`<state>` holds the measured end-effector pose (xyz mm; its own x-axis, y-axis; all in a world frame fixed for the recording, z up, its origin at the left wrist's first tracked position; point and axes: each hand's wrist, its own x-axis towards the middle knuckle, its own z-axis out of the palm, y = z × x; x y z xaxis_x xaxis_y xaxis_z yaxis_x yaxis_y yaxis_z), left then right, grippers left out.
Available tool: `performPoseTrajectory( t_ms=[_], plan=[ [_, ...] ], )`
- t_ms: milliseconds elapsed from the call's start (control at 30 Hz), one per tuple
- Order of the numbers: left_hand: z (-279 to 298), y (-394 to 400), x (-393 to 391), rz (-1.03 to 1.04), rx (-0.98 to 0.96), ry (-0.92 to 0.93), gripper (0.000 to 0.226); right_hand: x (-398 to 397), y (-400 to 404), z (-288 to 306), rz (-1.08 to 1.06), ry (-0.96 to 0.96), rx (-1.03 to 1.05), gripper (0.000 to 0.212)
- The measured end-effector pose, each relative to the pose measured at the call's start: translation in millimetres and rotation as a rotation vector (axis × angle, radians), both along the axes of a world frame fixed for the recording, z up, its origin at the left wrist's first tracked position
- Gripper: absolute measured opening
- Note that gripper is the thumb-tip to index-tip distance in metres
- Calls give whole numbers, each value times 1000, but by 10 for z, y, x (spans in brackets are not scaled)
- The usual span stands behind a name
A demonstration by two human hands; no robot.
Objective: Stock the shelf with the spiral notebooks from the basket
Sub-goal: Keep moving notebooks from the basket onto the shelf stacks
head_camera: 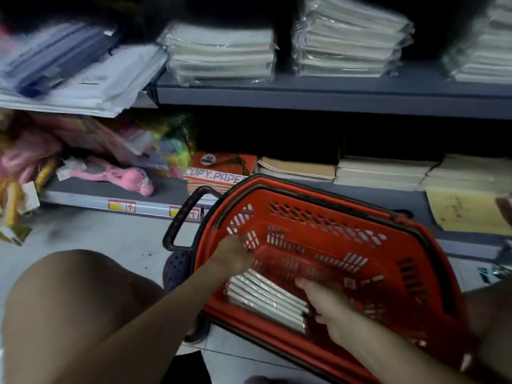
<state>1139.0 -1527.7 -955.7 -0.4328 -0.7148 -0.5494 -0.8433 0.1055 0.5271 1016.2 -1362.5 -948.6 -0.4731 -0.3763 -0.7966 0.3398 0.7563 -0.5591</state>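
Shelf: grey metal shelving unit [332,90] fills the upper view; I see shrink-wrapped stacks of white notebooks [221,51] already on the top board, brown and cream pads on the board below.
Basket: red perforated plastic shopping basket [374,217] w/ black handle, on the floor, tipped toward me, just in front of the lower board.
Notebooks: plastic-wrapped bundle of white spiral notebooks [267,296], lying inside the basket at its near-left corner, page edges up.
L hand: left hand [235,252] reaches inside the basket, fingers curled at the bundle's far end; I judge it's gripping there, contact is blurred.
R hand: right hand [322,296] lies on the bundle's right side, fingers over it; can't tell whether they've closed on it.
Handling: I judge the bundle fairly heavy, stiff as a block, wrap slick. Best taken at both short ends, thumbs on top, so it doesn't slide out.
Hidden: spiral bindings not visible; count in bundle unclear; basket's near-right part blurred, so can't say if more bundles remain.
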Motion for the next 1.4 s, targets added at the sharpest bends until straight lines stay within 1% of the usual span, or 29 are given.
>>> performPoseTrajectory(
  t_ms=[33, 100, 133, 167, 233, 333, 467, 567, 600, 667, 733, 800, 833, 867, 933, 967, 1033, 1100, 1133, 1167, 1233, 1300, 1367, 1400],
  plan=[
    [-92, 30, 21, -65, -12, -86, 34, 23, -5, -90, 10, 76, 25, 28],
    [-195, 87, 36, -178, 40, -206, 46, 12, -17, -253, 13, 136, 85, 39],
    [-237, 99, 40, -189, 68, -237, 55, -12, -14, -315, 14, 112, 96, 40],
    [-289, 89, 46, -184, 74, -244, 60, -37, -9, -373, 11, 49, 95, 41],
    [-343, 63, 50, -139, 69, -232, 57, -61, -5, -465, 0, -82, 83, 45],
    [-293, 53, 42, -113, 51, -169, 42, -15, -43, -573, 62, -158, 68, 51],
    [-225, 88, 40, -111, 13, -164, 35, 23, -73, -577, 19, -180, 71, 22],
    [-127, 117, 49, -144, -69, -130, 41, 17, -69, -500, -62, -129, 77, 13],
    [-80, 147, 57, -143, -96, -117, 42, 16, -58, -433, -94, -128, 65, 10],
    [18, 228, 91, -147, -174, -91, 45, 6, -15, -276, -151, -113, 38, 15],
    [40, 272, 152, -99, -235, -49, 51, -17, 41, -128, -194, -76, 14, 16],
    [197, 346, 234, 50, -232, 65, 38, -51, 89, 38, -252, -61, -76, 18],
    [314, 396, 274, 128, -215, 141, 32, -69, 111, 149, -285, -88, -130, 26],
    [441, 456, 311, 209, -178, 221, 29, -96, 131, 244, -312, -123, -194, 35],
    [632, 584, 386, 370, -99, 346, 31, -147, 170, 457, -330, -152, -318, 42],
    [714, 650, 424, 435, -56, 414, 28, -164, 199, 577, -312, -153, -377, 42],
    [887, 760, 494, 576, 112, 634, 15, -179, 274, 794, -260, -163, -486, 38],
    [1103, 857, 557, 669, 304, 851, 9, -138, 375, 1030, -183, -205, -589, 25],
    [1192, 891, 594, 676, 370, 933, 3, -106, 415, 1136, -145, -225, -626, 22],
    [1282, 930, 628, 679, 427, 995, 6, -71, 456, 1244, -109, -239, -661, 20],
    [1381, 967, 714, 681, 501, 1106, 25, -12, 513, 1419, -72, -244, -726, 20],
    [1429, 964, 811, 689, 498, 1174, 39, 40, 542, 1573, -67, -237, -785, 20],
    [1475, 960, 898, 640, 490, 1226, 51, 97, 550, 1708, -18, -224, -848, 22],
    [1500, 958, 936, 609, 476, 1248, 53, 126, 545, 1758, 18, -216, -879, 25]
  ],
)
